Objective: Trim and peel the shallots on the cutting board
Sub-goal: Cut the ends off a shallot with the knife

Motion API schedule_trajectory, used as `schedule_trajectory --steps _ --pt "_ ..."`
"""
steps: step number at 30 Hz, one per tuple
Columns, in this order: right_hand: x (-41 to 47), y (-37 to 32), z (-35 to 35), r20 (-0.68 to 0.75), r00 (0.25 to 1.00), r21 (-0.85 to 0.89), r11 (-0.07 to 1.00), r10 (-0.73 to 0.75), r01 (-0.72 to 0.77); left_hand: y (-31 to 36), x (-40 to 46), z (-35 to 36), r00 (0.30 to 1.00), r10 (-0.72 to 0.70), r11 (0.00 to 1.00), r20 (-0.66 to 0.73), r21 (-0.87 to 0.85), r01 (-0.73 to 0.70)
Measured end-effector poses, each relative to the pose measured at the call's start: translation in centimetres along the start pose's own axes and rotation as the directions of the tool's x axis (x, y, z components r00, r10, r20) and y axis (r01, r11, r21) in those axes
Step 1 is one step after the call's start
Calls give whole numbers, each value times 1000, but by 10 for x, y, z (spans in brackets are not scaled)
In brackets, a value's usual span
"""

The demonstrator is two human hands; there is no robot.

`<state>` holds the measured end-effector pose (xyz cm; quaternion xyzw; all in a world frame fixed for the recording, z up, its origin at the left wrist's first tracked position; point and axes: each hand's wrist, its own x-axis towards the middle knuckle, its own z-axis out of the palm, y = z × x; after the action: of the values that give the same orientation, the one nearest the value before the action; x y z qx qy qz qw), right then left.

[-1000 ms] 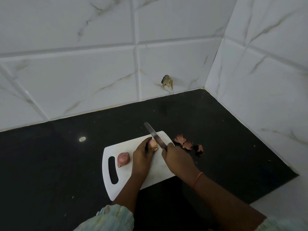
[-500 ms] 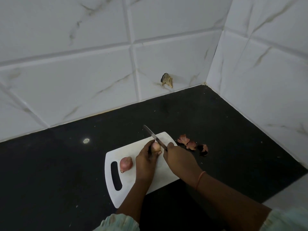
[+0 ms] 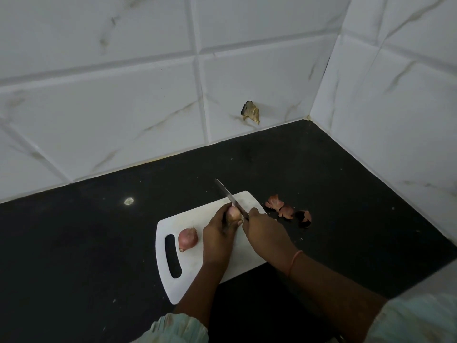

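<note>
Black counter (image 3: 74,256), backed by white marble-look tiles (image 3: 111,115) on the far and right walls. Small pale spot (image 3: 128,201) on the counter, far left of the board. White cutting board (image 3: 188,219) lying at an angle, slot handle (image 3: 172,256) at its left end. Whole unpeeled shallot (image 3: 188,239) resting on the board just right of the slot, apart from both hands. Left hand (image 3: 218,237) on the board's middle, fingers curled round a second shallot (image 3: 233,214), thumb and fingertips pinching it from either side and pinning it to the board. Knife (image 3: 228,195) slanting from far left to near right, blade lying against the right side of the held shallot, tip pointing past the board's far edge. Right hand (image 3: 265,231) wrapped tight around the knife handle, handle itself hidden inside the fist; orange thread (image 3: 294,262) around that wrist. Three reddish skin scraps (image 3: 286,210) on the counter just beyond the board's right end. Dried brown scrap (image 3: 251,112) stuck to the far wall. Pale green sleeves (image 3: 178,330) at the near edge.
</note>
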<state>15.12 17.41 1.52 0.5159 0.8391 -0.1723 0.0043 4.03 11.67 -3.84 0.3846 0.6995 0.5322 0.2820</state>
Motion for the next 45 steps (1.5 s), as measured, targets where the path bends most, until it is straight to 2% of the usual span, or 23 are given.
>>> schedule_trajectory --steps 4,13,19,21,23,26,29,33,37,39,42,44,45 --pt "-8 5 16 67 996 61 996 54 -58 -6 2 -1 1000 -1 1000 1 20 1" --pt "-13 1 26 2 996 77 993 90 -90 -7 0 -3 999 53 999 3 -3 -53" --pt "-16 3 23 -23 995 122 988 98 -94 -2 -4 -5 991 122 992 -54 -33 -124" --pt "-18 7 23 -63 990 193 975 127 -113 -3 -3 -6 989 136 990 -54 -20 -138" --pt "-19 16 24 -125 974 347 928 190 -137 -4 -2 -6 987 157 987 -43 22 -157" --pt "-23 27 23 -208 952 518 851 226 -89 -3 -1 -6 978 202 978 -45 58 -199" --pt "-22 30 20 -215 959 537 842 184 -42 -4 -1 -5 981 191 981 -33 25 -190" --pt "-18 25 23 -204 973 356 934 112 -33 -6 -1 -2 984 175 985 -24 10 -175" --pt "-17 20 28 -204 975 216 975 92 -47 -7 -1 -2 988 150 989 -29 -4 -150" --pt "-15 19 27 -251 965 156 987 70 -31 -8 0 -2 988 151 988 -29 10 -151" --pt "-8 17 22 -406 914 237 962 -27 134 -7 1 -1 988 147 988 -42 41 -146" --pt "-5 12 16 -418 900 344 896 -119 279 -6 1 -1 986 163 985 -46 60 -160" --pt "-3 9 15 -414 895 346 880 -168 325 -6 1 -1 985 167 984 -44 66 -164"
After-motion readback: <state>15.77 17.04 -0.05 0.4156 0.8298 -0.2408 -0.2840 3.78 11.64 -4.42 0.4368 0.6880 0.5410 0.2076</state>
